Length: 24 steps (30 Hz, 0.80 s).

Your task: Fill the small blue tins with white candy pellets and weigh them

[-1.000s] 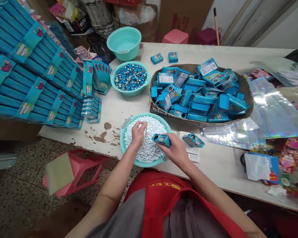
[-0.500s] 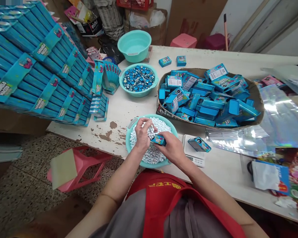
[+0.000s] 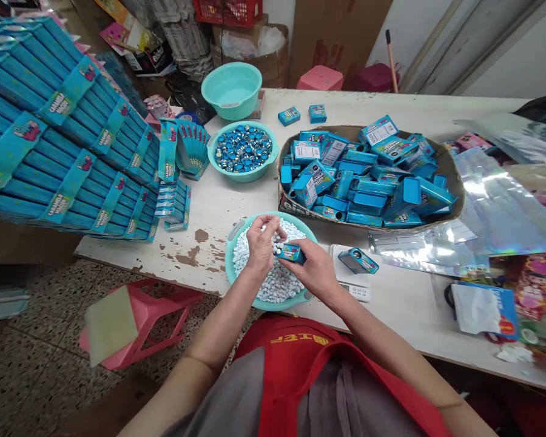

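**White rounded pellets (image 3: pixel 277 291) heaped in a turquoise plastic basin (image 3: pixel 229 262); a blue rectangular tin (image 3: pixel 291 252) held above**

The tin is gripped in the right hand (image 3: pixel 316 264), over the right part of the basin; its near side is covered by the thumb, and the other fingers are bent around the far side, their tips partly hidden. The tin is laid over on its side — its open end is turned toward the left hand (image 3: pixel 260 246), which is held just beside it; there the fingers are curled in toward the thumb, and a few pellets are held between them at the tin's mouth; how firmly they are pinched cannot be told.

To the right, a second blue tin with a round hole (image 3: pixel 358 261) is rested on a white flat electronic scale (image 3: pixel 359 293); beyond it, an oblong brown cardboard tray (image 3: pixel 458 185) is piled with similar tins. Blue and silver round metal caps (image 3: pixel 243 149) are gathered in a smaller turquoise bowl (image 3: pixel 246 177); behind this, another turquoise basin (image 3: pixel 232 91) is set near the table's far edge. On the left of the worn white table (image 3: pixel 204 203), blue printed display boxes (image 3: pixel 68 158) are stacked high; below, a flat yellowish board (image 3: pixel 111 325) is laid on a red plastic stool (image 3: pixel 150 312).
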Available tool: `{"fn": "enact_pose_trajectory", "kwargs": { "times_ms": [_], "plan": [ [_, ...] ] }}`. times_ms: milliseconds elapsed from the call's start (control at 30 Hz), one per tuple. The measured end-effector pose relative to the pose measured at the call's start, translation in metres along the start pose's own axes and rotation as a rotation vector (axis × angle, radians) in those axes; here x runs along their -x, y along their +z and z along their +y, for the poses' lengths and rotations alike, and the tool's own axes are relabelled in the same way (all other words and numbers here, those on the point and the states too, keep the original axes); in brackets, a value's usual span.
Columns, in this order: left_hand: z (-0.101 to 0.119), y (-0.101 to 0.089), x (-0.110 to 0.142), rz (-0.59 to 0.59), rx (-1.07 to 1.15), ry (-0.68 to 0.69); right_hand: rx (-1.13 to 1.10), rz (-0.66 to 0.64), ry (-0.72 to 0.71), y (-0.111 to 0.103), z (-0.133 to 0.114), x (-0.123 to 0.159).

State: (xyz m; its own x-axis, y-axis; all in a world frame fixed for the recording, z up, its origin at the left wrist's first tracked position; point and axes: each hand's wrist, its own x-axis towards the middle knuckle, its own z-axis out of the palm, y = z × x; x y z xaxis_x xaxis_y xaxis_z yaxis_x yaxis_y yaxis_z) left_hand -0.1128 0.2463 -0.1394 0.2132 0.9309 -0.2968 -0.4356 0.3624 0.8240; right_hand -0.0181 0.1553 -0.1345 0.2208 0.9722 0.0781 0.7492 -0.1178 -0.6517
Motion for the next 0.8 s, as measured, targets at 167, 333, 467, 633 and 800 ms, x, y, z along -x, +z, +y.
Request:
{"fn": "enact_pose_trajectory", "kwargs": {
  "times_ms": [167,333,467,633,800],
  "plan": [
    [-0.002,0.003,0.000,0.049,-0.065,0.015,-0.020,-0.001,0.028,0.000,0.002,-0.002],
    [0.001,0.005,0.000,0.035,-0.045,0.019,-0.055,-0.013,0.048,-0.002,0.002,-0.002],
    [0.004,0.008,0.000,0.049,-0.034,0.042,-0.116,0.015,0.049,-0.005,0.000,0.000],
    [0.001,0.011,0.003,0.049,-0.014,0.010,-0.096,0.028,0.073,-0.007,0.002,0.001],
    [0.002,0.013,0.007,0.041,-0.024,0.038,-0.105,0.018,0.067,-0.009,0.000,0.000]
  ]
}}
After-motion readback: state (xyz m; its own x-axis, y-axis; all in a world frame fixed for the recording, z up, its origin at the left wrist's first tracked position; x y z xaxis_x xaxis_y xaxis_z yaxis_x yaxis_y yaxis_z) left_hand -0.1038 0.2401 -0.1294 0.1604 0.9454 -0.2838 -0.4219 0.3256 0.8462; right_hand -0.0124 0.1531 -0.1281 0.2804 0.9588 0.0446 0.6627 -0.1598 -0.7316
